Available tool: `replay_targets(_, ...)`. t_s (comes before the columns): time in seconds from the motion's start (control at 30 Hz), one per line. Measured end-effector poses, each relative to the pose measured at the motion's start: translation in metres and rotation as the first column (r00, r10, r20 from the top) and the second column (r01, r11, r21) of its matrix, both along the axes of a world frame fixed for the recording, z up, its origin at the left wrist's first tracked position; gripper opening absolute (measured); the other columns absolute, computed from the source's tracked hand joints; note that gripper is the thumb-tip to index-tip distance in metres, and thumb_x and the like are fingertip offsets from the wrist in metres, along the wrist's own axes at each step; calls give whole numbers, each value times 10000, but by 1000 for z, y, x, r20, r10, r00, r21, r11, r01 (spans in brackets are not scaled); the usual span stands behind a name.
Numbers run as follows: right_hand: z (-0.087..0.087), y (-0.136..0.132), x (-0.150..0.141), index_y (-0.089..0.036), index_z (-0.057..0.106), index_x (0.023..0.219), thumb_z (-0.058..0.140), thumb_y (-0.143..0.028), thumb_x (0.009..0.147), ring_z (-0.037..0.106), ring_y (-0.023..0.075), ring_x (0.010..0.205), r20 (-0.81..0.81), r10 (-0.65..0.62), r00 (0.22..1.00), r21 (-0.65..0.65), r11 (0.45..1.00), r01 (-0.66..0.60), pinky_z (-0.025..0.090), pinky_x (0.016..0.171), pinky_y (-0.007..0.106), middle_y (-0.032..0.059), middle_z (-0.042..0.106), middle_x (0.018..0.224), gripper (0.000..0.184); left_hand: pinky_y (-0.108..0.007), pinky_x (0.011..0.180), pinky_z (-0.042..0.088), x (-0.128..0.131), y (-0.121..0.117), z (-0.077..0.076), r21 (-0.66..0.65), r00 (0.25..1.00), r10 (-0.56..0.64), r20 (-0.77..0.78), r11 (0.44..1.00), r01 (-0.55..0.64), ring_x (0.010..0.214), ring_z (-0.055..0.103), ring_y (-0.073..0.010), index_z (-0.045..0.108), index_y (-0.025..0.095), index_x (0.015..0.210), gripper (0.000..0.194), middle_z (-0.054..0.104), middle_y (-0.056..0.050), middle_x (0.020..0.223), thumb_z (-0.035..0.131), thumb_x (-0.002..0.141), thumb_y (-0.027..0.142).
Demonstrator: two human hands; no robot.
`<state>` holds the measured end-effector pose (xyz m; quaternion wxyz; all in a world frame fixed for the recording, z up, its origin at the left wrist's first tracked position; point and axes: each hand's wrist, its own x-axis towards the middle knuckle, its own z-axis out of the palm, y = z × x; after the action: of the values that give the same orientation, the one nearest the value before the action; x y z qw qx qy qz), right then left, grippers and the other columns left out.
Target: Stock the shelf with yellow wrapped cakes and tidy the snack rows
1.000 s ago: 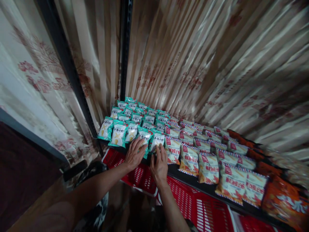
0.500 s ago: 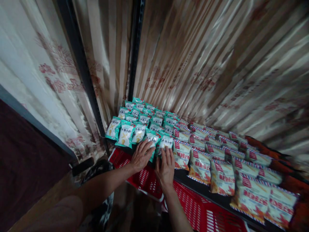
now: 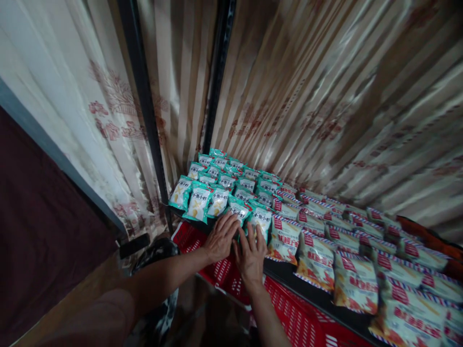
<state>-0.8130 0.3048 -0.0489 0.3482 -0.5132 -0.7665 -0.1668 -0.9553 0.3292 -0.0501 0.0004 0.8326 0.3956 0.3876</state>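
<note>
Rows of teal-and-white snack bags (image 3: 198, 200) stand on a dark shelf (image 3: 285, 273). My left hand (image 3: 221, 237) lies against the front of one teal snack bag (image 3: 238, 208) in the first row, its fingers stretched out and covering the bag's lower part. Beside it, my right hand (image 3: 251, 255) has its fingers spread on the lower front of the neighbouring teal snack bag (image 3: 261, 218). Both bags lean upright against those behind. Neither hand wraps round a bag.
White snack bags with striped edges (image 3: 316, 260) fill the shelf to the right. Red plastic baskets (image 3: 289, 308) sit below the shelf edge. Dark metal posts (image 3: 144, 86) rise at the left, before a pale printed curtain (image 3: 275, 96). A dark phone-like object (image 3: 134, 246) is at lower left.
The view has shifted, so the shelf sits slightly further right. My right hand's fingers have spread apart and slid lower on its bag, showing more of the front. My left hand stays at its bag.
</note>
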Motion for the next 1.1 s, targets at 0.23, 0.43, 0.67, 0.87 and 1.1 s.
replay_targets(0.23, -3, 4, -4, -263, 379, 1391, 509, -276, 900, 224, 301, 1391, 8, -26, 1000, 29, 999, 26, 300, 1043, 547, 106, 387, 1447, 507, -492, 1119, 269, -4, -8, 15, 20, 998, 63, -5, 998, -63, 1426, 89, -256, 357, 115, 1382, 504, 284, -138, 1495, 361, 880, 166)
replay_targets(0.43, -2, 3, -7, -256, 469, 1324, 515, -282, 899, 233, 316, 1385, -7, -66, 998, 39, 997, 66, 306, 1027, 559, 112, 425, 1418, 428, -542, 1121, 190, -39, 3, 42, 31, 870, 448, 206, 885, -464, 1416, 117, -288, 451, 195, 1321, 409, 253, -102, 1508, 341, 927, 213)
replay_targets(0.67, -3, 3, -10, -282, 443, 1346, 495, -280, 903, 224, 313, 1387, -31, -75, 997, 30, 997, 76, 300, 1026, 566, 92, 408, 1434, 446, -558, 1084, 246, -66, 17, 35, -56, 699, 668, 254, 732, -679, 1395, 162, -333, 337, 169, 1399, 534, 239, -171, 1489, 432, 917, 376)
replay_targets(0.87, -4, 3, -12, -277, 441, 1347, 492, -272, 904, 219, 319, 1387, -36, -77, 996, 27, 997, 78, 307, 1017, 565, 103, 415, 1427, 446, -531, 1096, 256, -58, 22, 17, -67, 758, 606, 241, 790, -609, 1413, 118, -298, 244, 174, 1443, 522, 220, -160, 1501, 352, 945, 291)
replay_targets(1.1, -4, 3, -12, -272, 437, 1345, 492, -249, 904, 231, 324, 1382, -30, -63, 998, 36, 997, 64, 316, 1011, 561, 111, 434, 1410, 445, -507, 1123, 219, -58, 27, 19, -90, 805, 543, 240, 838, -539, 1417, 106, -286, 310, 165, 1421, 475, 178, -143, 1524, 321, 956, 265)
